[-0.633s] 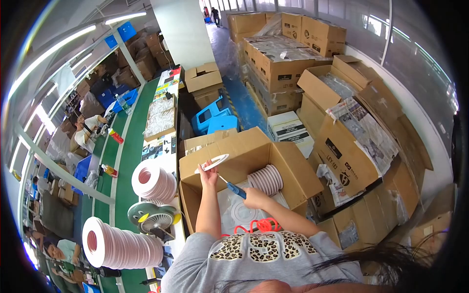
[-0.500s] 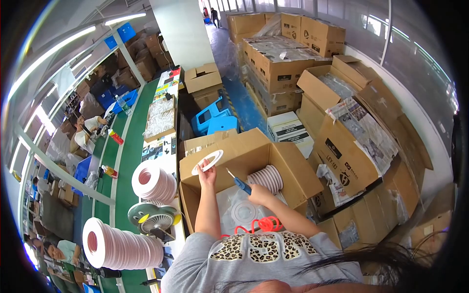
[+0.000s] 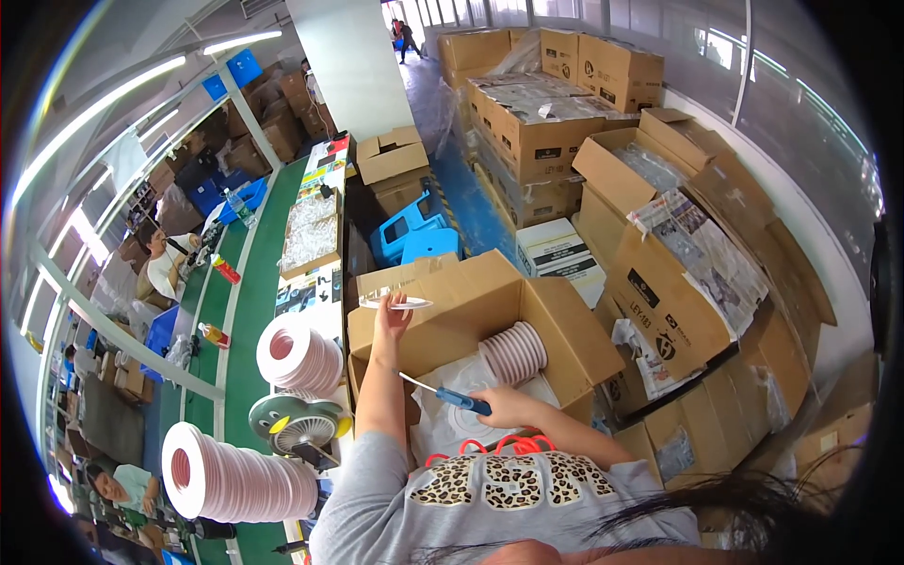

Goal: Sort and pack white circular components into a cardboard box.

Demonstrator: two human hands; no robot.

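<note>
A thin white ring [image 3: 411, 303] is held up in my left hand [image 3: 391, 320], its fingers closed on it, and it shows nearly edge-on above the left side of an open cardboard box [image 3: 565, 325]. My right hand [image 3: 509, 408] grips a blue air blow gun [image 3: 461, 402] over the box, its slim nozzle pointing left toward my left forearm. A red coiled hose [image 3: 516, 443] lies close to my shirt; where it joins the gun is hidden. Inside the box, a stack of similar rings [image 3: 514, 353] leans on its side at the right, beside clear plastic [image 3: 438, 414].
On the left bench stand two piles of rings, a smaller one [image 3: 299, 353] and a longer one [image 3: 235, 474], with a small fan [image 3: 306, 428] between them. A green conveyor [image 3: 247, 282] runs beyond. Blue stools [image 3: 414, 235] and cartons [image 3: 669, 315] surround the box. Co-workers sit far left.
The ring has tipped from facing me to nearly edge-on. My right hand has brought the blow gun lower and nearer me, its nozzle swinging round to the left.
</note>
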